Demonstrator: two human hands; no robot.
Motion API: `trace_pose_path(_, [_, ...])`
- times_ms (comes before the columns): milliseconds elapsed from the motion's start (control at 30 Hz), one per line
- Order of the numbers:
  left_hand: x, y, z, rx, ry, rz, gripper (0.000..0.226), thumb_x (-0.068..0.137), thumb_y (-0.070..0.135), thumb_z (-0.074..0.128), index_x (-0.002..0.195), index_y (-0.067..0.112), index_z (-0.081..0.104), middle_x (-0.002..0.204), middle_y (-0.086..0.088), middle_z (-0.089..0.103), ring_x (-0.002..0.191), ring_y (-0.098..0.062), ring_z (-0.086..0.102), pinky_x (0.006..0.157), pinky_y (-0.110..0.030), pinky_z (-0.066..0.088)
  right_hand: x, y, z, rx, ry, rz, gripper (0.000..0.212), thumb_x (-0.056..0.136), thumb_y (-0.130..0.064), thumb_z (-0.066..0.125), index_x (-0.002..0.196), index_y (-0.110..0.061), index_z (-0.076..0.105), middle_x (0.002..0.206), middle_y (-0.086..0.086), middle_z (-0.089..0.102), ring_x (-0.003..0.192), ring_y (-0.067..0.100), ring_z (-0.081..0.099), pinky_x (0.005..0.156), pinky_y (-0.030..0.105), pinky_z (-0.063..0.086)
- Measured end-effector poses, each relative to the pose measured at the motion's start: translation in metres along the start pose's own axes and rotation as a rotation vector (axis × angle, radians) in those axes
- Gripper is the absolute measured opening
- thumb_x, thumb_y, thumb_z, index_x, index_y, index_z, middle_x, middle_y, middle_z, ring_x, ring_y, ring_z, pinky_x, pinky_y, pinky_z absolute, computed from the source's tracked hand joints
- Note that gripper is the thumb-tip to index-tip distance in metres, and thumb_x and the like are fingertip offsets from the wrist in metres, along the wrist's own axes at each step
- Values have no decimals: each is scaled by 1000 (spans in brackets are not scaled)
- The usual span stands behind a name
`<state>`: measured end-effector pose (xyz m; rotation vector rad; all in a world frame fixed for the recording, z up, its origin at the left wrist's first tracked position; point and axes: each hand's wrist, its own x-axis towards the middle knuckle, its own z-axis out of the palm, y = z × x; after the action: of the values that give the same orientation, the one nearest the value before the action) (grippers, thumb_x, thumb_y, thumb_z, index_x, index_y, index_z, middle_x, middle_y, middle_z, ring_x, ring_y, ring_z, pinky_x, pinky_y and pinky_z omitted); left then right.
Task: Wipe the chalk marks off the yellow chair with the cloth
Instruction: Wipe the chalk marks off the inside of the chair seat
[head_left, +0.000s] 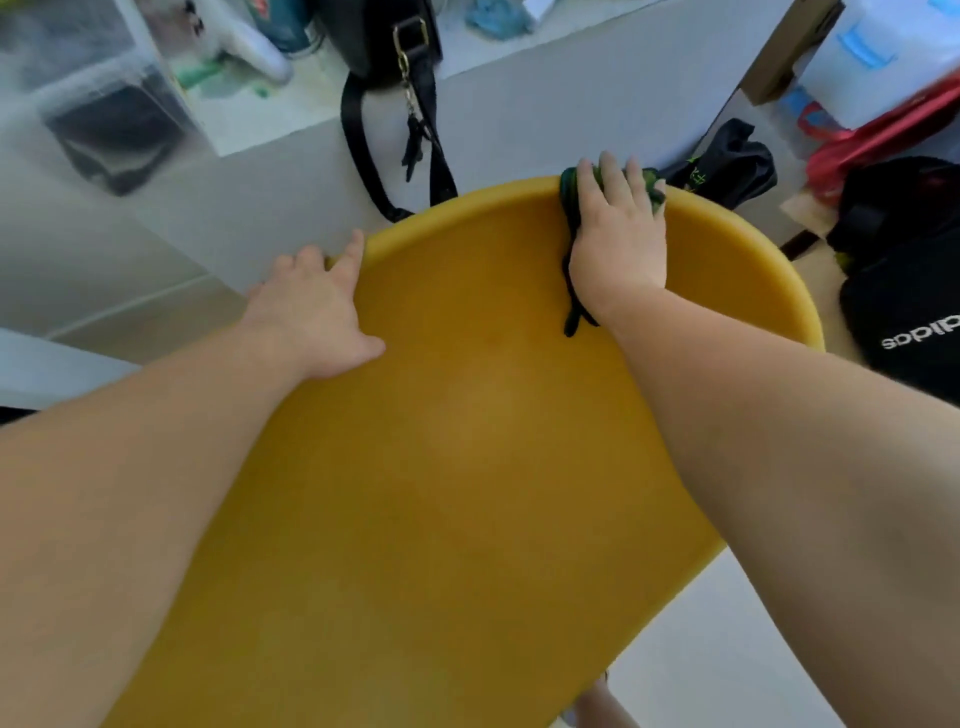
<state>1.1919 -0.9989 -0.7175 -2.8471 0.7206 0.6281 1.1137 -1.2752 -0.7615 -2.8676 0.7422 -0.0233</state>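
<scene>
I am pressing the cloth (570, 208) under my flat, straight-fingered right hand (618, 234) on the far rim of the chair (493, 415), left hand (317, 306) gripping its side edge; no chalk showing, so likely finishing.

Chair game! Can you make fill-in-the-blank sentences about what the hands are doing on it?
1. The right hand presses a dark green ____ on the chair.
2. The left hand grips the rim of the ____ chair.
3. The adidas bag beside the chair is ____.
Missing words: cloth; yellow; black.
</scene>
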Motion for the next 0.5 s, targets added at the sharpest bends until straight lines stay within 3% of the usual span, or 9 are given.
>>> trace_pose_path(200, [-41, -61, 17, -82, -7, 26, 109, 74, 57, 65, 157, 28, 1, 141, -16, 35, 132, -37, 33, 101, -48, 39, -32, -110, 11, 239, 50, 8, 46, 104, -8, 48, 150, -5, 46, 160, 13, 38, 151, 30, 27, 123, 37, 21])
trace_pose_path(333, [-62, -87, 29, -126, -3, 132, 103, 77, 51, 64, 157, 25, 5, 135, -12, 38, 129, -33, 36, 98, -43, 41, -88, -179, 24, 475, 16, 35, 30, 96, -7, 54, 123, -8, 67, 123, 8, 65, 119, 27, 56, 101, 37, 47])
trace_pose_path(433, [-83, -97, 36, -159, 9, 149, 100, 79, 47, 64, 157, 23, 8, 136, -11, 37, 131, -32, 35, 96, -42, 42, -130, -211, 34, 792, -62, 166, 36, 97, -17, 58, 132, -14, 63, 116, 2, 67, 109, 20, 61, 96, 38, 52])
trace_pose_path(500, [-99, -98, 43, -197, 22, 132, 96, 80, 42, 64, 157, 21, 10, 136, -10, 37, 130, -31, 34, 92, -40, 41, -148, -222, 37, 912, -122, 269, 60, 100, -38, 59, 153, -14, 44, 138, 4, 61, 128, 20, 55, 105, 31, 44])
